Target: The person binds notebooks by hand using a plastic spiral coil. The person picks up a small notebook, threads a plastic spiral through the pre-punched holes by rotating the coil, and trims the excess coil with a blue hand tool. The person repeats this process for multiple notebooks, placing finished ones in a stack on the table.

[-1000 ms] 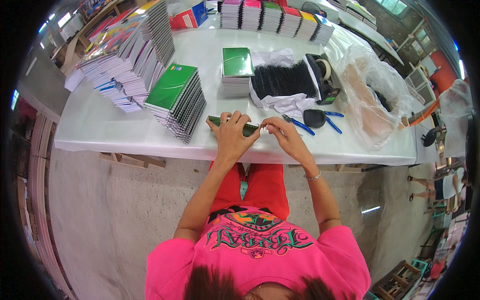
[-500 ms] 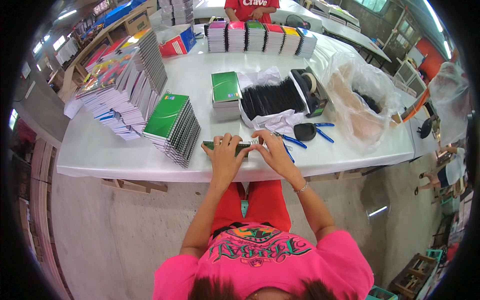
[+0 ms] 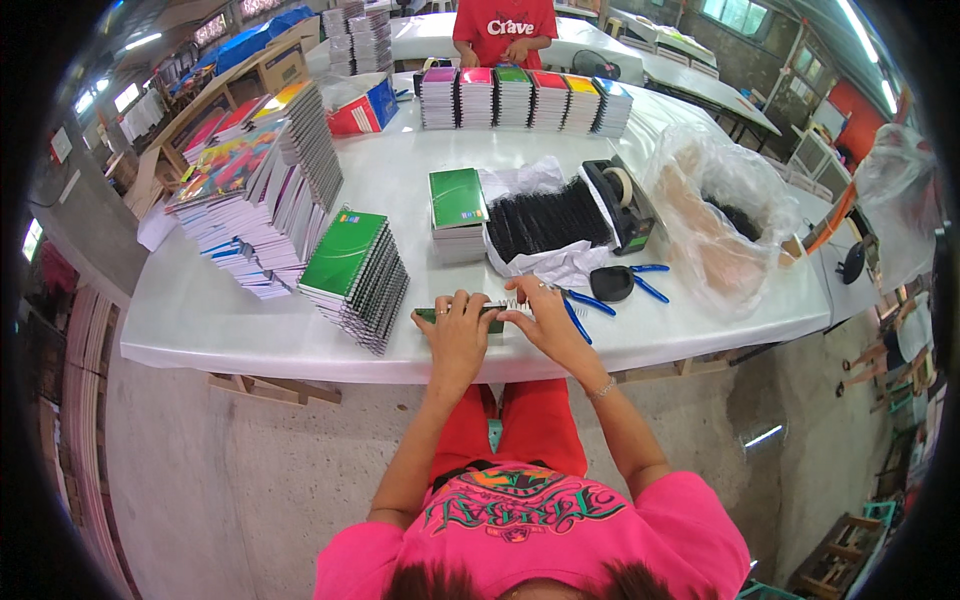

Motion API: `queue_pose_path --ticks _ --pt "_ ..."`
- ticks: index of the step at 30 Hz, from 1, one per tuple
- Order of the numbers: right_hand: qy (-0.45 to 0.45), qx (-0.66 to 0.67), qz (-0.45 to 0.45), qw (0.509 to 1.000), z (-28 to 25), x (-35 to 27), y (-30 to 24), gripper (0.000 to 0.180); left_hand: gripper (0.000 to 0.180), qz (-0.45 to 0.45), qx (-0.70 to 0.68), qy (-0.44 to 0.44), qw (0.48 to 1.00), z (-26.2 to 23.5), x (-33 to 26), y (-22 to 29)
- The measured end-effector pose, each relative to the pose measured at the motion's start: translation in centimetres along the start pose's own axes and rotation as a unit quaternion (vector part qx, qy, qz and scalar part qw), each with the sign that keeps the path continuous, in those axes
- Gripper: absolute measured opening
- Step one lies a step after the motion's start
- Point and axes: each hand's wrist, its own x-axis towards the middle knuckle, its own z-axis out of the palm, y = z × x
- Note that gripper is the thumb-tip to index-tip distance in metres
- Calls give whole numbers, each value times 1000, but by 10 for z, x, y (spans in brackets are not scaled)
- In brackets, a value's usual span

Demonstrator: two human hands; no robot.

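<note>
My left hand (image 3: 459, 332) grips a green-covered notebook (image 3: 427, 315) by its upper edge near the front of the table. At the notebook's right end, my right hand (image 3: 545, 325) pinches a thin spiral binding coil (image 3: 512, 304), which lines up with that edge. How far the coil runs into the notebook is hidden by my fingers. Left of my hands stands a stack of spiral-bound green notebooks (image 3: 350, 260). Beyond them sits a shorter pile of green-covered notebooks (image 3: 457, 198). Just right of my right hand lie blue-handled pliers (image 3: 580, 312).
A heap of black coils (image 3: 550, 222) rests on white paper beside a tape dispenser (image 3: 625, 200). Another blue-handled tool (image 3: 650, 285) touches a black pad (image 3: 611, 284). Plastic bag (image 3: 715, 220) right; tall notebook stacks (image 3: 255, 200) left. Across the table, a person in red (image 3: 505, 30) stands behind notebook rows (image 3: 512, 98).
The whole view has shifted, so the table sits a little lower in the picture. My left hand stays on the notebook, and my right fingers have moved slightly along the coil.
</note>
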Motion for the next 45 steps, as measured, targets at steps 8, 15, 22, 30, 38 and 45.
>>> queue_pose_path --ticks 8,15,22,30,38,45 --pt "31 -1 -7 1000 2 2 -12 14 18 -11 -66 27 997 2 -2 -5" --pt "-12 -39 -24 999 3 3 -6 17 45 -42 -251 157 954 -2 -6 -14" --pt "-36 -90 -22 995 9 0 -8 25 51 -38 -233 205 950 -1 -10 -14" --pt "1 36 51 998 12 -3 -4 25 44 -63 -262 153 951 13 -14 -28" --pt "28 -48 -21 998 9 -1 -14 17 47 -59 -271 166 946 16 -12 -30" --pt "159 -141 78 974 -36 -1 46 22 47 -74 -319 113 938 16 -7 -40"
